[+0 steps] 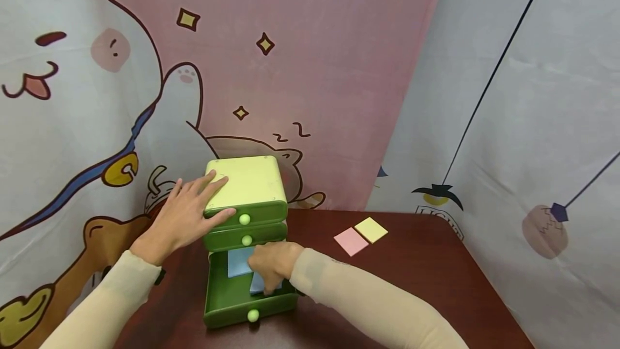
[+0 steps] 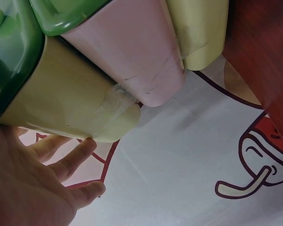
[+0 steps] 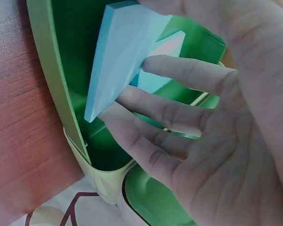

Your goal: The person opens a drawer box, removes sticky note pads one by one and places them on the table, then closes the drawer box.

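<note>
A small cabinet (image 1: 249, 179) with a pale yellow top and green drawers stands on the table. Its bottom drawer (image 1: 220, 287) is pulled out; the two above are in. My left hand (image 1: 186, 217) rests on the cabinet's top left edge, fingers spread and thumb along the top drawer's front. In the left wrist view its fingertips lie along the yellow casing (image 2: 70, 94). Inside the bottom drawer, my right hand (image 1: 273, 263) pinches a blue sticky note pad (image 3: 125, 52), tilted up on edge between thumb and fingers. A second blue pad (image 1: 237, 262) lies behind it in the drawer.
A pink sticky note pad (image 1: 351, 242) and a yellow one (image 1: 371, 229) lie side by side on the dark red table (image 1: 411, 268), right of the cabinet. Cartoon-printed cloth (image 1: 339, 96) hangs close behind. The top drawers have round light-green knobs (image 1: 244, 220).
</note>
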{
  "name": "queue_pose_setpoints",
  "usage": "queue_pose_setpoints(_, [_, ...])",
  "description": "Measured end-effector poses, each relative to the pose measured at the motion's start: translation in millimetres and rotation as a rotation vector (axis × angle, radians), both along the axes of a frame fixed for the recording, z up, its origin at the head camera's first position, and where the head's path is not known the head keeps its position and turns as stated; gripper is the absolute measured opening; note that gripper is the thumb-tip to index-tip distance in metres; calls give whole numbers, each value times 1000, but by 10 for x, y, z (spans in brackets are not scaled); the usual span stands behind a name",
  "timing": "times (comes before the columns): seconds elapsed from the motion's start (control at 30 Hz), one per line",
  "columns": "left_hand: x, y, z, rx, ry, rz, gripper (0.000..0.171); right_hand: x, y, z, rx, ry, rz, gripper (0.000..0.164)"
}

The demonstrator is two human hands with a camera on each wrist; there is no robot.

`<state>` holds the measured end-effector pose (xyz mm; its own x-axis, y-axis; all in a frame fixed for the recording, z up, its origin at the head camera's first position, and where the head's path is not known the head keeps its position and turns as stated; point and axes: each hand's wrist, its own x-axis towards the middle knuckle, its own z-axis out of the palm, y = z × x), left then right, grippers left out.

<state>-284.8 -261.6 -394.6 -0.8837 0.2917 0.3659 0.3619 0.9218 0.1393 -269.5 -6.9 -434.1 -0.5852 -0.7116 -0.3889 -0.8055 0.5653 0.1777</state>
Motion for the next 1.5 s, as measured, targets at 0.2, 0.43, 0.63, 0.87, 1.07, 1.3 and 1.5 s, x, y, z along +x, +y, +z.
queue_pose_setpoints(0.2, [-4, 6, -6, -6, -4, 1, 91, 17, 80, 82, -17, -46, -28, 32])
queue_pose_setpoints(0.43, [-2, 3, -10, -9, 1, 2, 91, 33, 207, 221, -80, -104, -60, 49])
queue_pose_setpoints(0.63, [6, 4, -11, -8, -3, 1, 91, 30, 321, 276, -138, -79, -49, 59])
queue_pose_setpoints(0.87, [3, -12, -6, -6, -14, 2, 92, 2, 474, 302, -210, -56, -14, 58])
queue_pose_setpoints(1.07, [-6, -4, 0, -4, -19, 3, 92, 18, 606, 296, -288, -78, -24, 62])
queue_pose_setpoints(1.3, [-15, -4, -17, -7, -15, 5, 92, 3, 737, 219, -371, -40, 15, 64])
queue_pose_setpoints(1.5, [-17, -5, -13, -11, -12, 8, 92, 7, 848, 186, -478, -25, 45, 62])
